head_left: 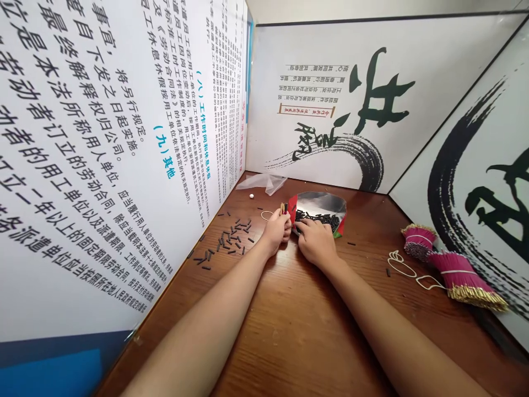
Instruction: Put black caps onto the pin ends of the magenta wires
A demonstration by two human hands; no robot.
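Pouch (pixel 319 199) holds black pieces (pixel 318 217); left grip (pixel 278 230) clasps gold-tipped sticks (pixel 283 207); right grip (pixel 317 240) at pouch, hold unclear.

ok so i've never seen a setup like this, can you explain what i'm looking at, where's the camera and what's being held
There's no machine: these are a person's two bare hands. The single picture comes from a camera worn on the head, looking forward and down.

The left hand has its grip closed around a small gold-tipped bundle, mostly hidden by the fingers. The right hand has its fingers at the opening of a silver-lined red and green packet containing small black rods; whether it holds one can't be seen.

On the brown wooden table, more small black rods lie scattered to the left. To the right are two pink bundles of thin gold-tipped sticks. White printed boards stand around the table.
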